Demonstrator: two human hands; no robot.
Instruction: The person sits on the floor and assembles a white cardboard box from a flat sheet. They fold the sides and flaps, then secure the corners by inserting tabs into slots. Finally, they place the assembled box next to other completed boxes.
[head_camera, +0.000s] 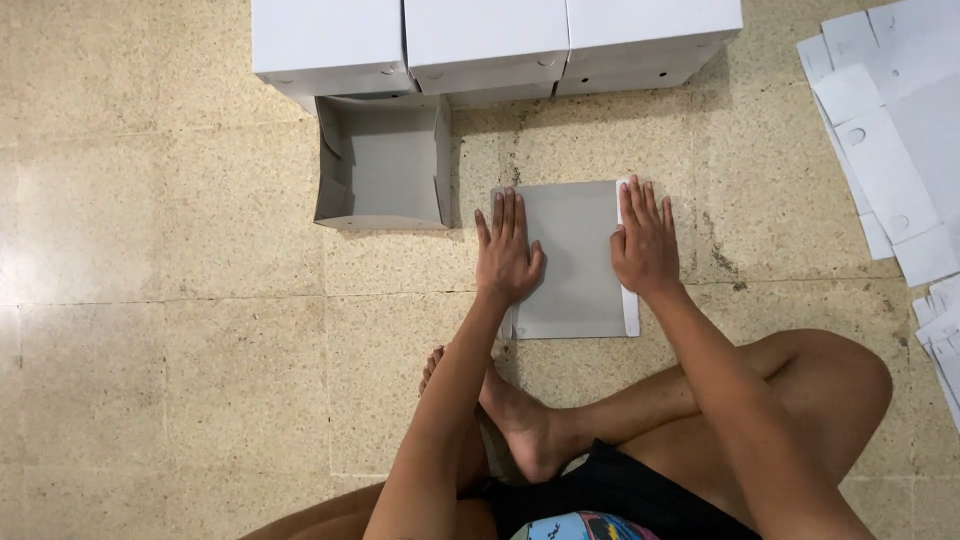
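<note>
Grey cardboard sheet (575, 255) laid flat on floor (180, 300), centre of frame. Left hand (507, 252) pressed on sheet's left edge, right hand (644, 242) on right edge; fingers extended flat, nothing gripped. Open box (383, 165) placed upper left of sheet, closed white boxes (490, 40) at top, loose sheets (890, 150) at right.
</note>
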